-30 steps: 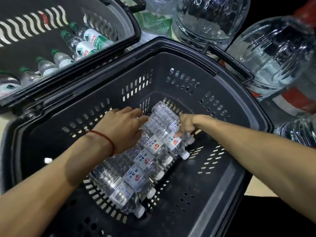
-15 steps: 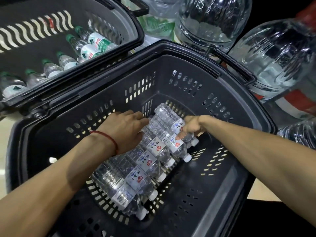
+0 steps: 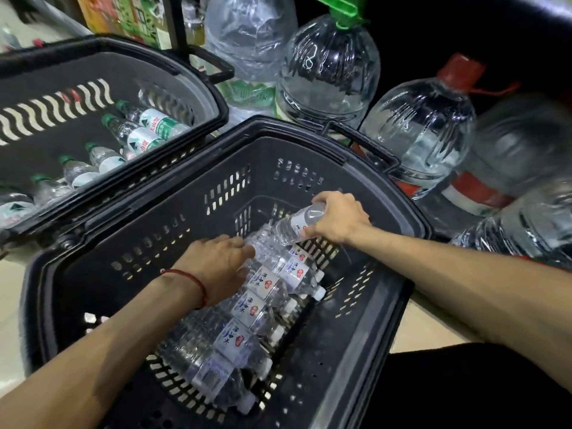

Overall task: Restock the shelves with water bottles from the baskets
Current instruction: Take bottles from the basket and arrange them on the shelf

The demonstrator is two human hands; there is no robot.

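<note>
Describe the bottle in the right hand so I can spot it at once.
Find the big black basket nearest the camera, with a row of white-labelled bottles lying on its floor. At the row's far end the right hand grips one bottle. It alone is raised at an angle; the rest lie flat.

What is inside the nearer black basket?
A row of small water bottles lies inside. The left hand rests on them; the right hand holds one bottle above. What the left hand covers is hidden.
</note>
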